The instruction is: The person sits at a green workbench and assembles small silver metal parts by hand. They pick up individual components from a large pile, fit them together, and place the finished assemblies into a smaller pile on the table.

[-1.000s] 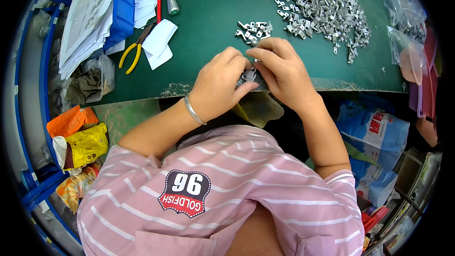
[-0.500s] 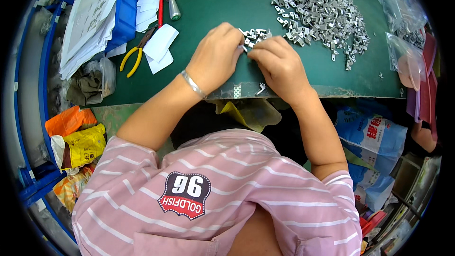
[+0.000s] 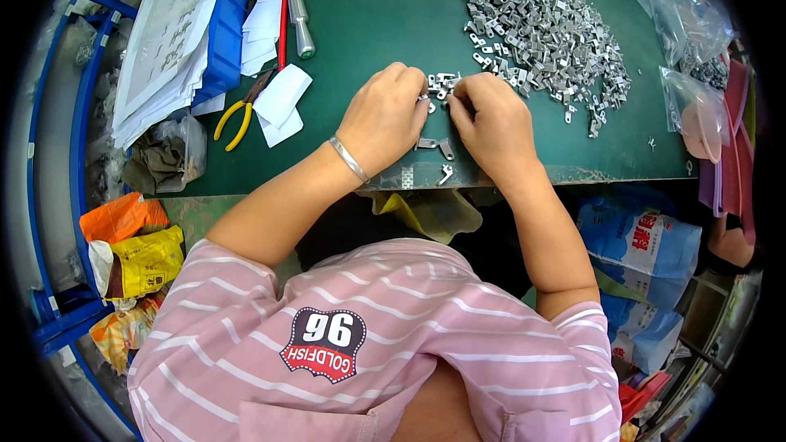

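My left hand (image 3: 385, 117), with a silver bangle at its wrist, is closed in a pinch. A bit of grey metal, seemingly a small metal bracket (image 3: 424, 97), shows at its fingertips. Across a narrow gap, my right hand (image 3: 496, 124) has thumb and fingers pressed together; what they hold, if anything, is hidden. Between and behind the fingertips lies a small cluster of bent metal brackets (image 3: 443, 82). Two more brackets (image 3: 446, 148) rest on the green table (image 3: 352, 29) below the hands. Nearer the front edge lies another small metal piece (image 3: 445, 173).
A large heap of brackets (image 3: 547, 29) spreads at the back right, beside clear plastic bags (image 3: 696, 20). To the left are yellow-handled pliers (image 3: 234, 124), white paper slips (image 3: 282, 98), a metal-handled tool (image 3: 300, 20) and a blue tray (image 3: 223, 57) with stacked sheets.
My hands have drawn slightly apart; before, their fingertips nearly met around a small metal piece. Two brackets now show on the table below them. The whole view has shifted slightly.
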Tool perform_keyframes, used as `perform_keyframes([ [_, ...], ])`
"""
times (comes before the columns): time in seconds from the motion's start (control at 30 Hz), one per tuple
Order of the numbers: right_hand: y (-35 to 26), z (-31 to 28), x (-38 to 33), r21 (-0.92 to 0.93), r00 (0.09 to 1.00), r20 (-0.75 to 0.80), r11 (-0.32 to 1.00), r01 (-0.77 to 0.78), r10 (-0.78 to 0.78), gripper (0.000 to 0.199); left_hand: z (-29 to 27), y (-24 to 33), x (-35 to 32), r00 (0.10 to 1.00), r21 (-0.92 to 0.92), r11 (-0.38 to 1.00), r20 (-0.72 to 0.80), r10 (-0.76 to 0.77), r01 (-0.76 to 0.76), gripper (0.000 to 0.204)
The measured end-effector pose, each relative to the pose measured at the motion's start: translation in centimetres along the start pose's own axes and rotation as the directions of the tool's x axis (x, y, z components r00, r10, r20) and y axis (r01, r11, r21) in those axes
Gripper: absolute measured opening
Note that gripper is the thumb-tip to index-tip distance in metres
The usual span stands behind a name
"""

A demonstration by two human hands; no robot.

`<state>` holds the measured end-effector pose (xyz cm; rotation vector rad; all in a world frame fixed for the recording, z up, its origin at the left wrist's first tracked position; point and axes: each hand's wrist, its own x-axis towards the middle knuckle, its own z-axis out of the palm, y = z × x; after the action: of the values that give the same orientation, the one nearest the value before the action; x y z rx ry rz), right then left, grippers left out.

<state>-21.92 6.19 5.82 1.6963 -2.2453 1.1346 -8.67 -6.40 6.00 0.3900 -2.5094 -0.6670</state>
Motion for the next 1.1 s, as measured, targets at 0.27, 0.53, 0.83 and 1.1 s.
perform_keyframes([
  [0.27, 0.5, -2.6, -1.6, 0.337, 0.929, 0.188, 0.909, 0.244, -0.319, 0.022, -2.0, 0.4, -1.3, 0.977, -0.188, 0.982, 0.205, 0.064, -0.025, 0.015],
  [0.53, 1.5, -0.8, 1.1, -0.088, 0.930, 0.096, 0.928, 0.363, -0.355, 0.017, -0.6, -2.0, 1.6, 0.996, 0.022, 0.997, 0.054, 0.076, -0.078, 0.020],
  [0.83, 0.5, -2.3, 0.6, 0.224, 0.990, 0.062, 0.968, 0.111, -0.128, 0.019, -2.2, -0.5, 1.2, 0.956, -0.209, 0.954, 0.244, -0.164, 0.217, 0.020],
  [1.1, 1.0, -2.2, 0.5, 0.225, 0.968, 0.235, 0.974, 0.038, -0.092, 0.021, -3.2, 1.1, -0.2, 0.983, -0.231, 0.973, 0.182, 0.023, 0.020, 0.007],
])
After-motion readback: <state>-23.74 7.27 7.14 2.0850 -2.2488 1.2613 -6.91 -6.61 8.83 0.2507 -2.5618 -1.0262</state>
